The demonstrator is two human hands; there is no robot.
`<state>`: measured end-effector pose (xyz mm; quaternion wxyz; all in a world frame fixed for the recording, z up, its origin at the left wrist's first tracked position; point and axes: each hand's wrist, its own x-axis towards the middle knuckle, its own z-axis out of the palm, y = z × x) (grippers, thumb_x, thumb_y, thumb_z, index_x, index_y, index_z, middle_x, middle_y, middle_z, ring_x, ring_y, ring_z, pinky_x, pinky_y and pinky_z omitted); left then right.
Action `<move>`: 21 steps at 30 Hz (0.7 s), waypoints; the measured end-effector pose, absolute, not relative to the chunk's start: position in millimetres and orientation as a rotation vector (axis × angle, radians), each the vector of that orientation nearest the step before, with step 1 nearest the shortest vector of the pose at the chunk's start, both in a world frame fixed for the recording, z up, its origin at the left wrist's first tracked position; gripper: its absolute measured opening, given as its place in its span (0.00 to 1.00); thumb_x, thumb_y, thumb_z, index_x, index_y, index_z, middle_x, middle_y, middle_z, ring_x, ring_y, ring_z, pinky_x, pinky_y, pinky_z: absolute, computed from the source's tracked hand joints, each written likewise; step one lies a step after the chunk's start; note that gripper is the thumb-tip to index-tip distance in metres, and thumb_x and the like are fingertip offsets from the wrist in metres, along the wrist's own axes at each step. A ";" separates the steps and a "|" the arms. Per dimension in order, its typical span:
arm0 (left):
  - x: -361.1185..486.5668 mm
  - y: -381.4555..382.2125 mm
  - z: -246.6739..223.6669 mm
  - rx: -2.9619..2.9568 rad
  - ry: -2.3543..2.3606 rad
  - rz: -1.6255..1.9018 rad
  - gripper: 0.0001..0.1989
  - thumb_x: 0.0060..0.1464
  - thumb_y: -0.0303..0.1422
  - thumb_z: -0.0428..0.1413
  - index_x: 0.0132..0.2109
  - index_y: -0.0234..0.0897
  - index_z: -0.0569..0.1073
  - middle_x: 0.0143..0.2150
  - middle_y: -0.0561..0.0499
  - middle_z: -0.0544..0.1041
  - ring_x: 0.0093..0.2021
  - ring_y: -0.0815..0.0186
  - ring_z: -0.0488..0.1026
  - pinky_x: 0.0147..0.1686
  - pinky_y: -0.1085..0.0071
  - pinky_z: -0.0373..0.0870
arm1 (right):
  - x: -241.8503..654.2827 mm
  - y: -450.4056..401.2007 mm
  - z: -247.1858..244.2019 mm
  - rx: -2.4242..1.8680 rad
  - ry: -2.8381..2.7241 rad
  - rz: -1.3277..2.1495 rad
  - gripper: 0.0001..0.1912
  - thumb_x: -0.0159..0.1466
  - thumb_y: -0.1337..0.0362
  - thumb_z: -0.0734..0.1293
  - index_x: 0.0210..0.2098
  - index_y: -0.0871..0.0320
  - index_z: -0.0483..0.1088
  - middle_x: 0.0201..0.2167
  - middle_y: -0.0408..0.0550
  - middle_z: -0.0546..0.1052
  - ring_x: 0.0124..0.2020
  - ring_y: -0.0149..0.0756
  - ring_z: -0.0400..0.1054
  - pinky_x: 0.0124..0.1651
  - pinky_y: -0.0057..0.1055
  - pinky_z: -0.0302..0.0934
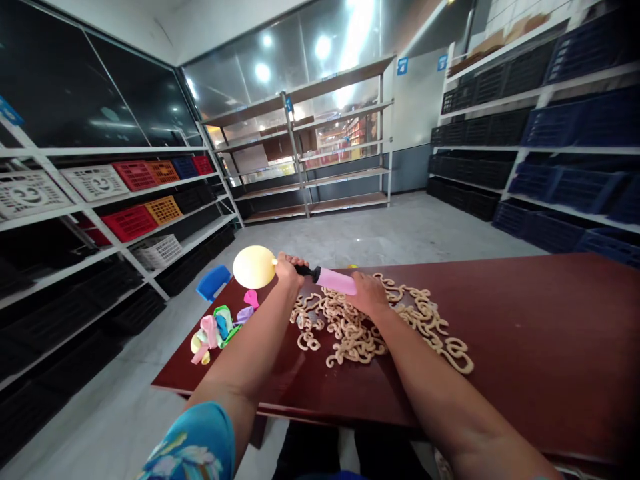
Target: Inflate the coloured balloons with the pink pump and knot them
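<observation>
A pale yellow balloon [254, 267], partly inflated, sticks out to the left of my left hand [289, 268]. That hand is closed around the balloon's neck, where it meets the black end of a pink hand pump [336, 281]. My right hand [369, 295] grips the pump's other end, so the pump spans both hands above the table. Under and around my right hand lies a spread-out heap of beige, curly, rope-like pieces [353, 333]; their material is unclear. Left of my left forearm sits a small pile of deflated balloons [216, 330] in several colours.
The dark red table [520, 333] reaches far to the right. A blue plastic chair or stool [213, 283] stands beyond its left edge. Shelves with coloured crates [136, 175] line the left wall, and dark crates [555, 180] fill the right-hand shelves. A metal rack [345, 177] stands at the back.
</observation>
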<state>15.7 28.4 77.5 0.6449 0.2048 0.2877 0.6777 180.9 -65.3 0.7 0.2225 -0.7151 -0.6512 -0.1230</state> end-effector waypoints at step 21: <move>-4.8 41.3 107.0 0.578 0.714 1.547 0.14 0.52 0.33 0.46 0.23 0.38 0.49 0.14 0.59 0.50 0.13 0.73 0.54 0.19 0.73 0.58 | 178.8 -65.6 1.4 -1.962 -1.782 -0.277 0.16 0.51 0.61 0.65 0.39 0.59 0.64 0.34 0.51 0.74 0.37 0.41 0.66 0.41 0.33 0.51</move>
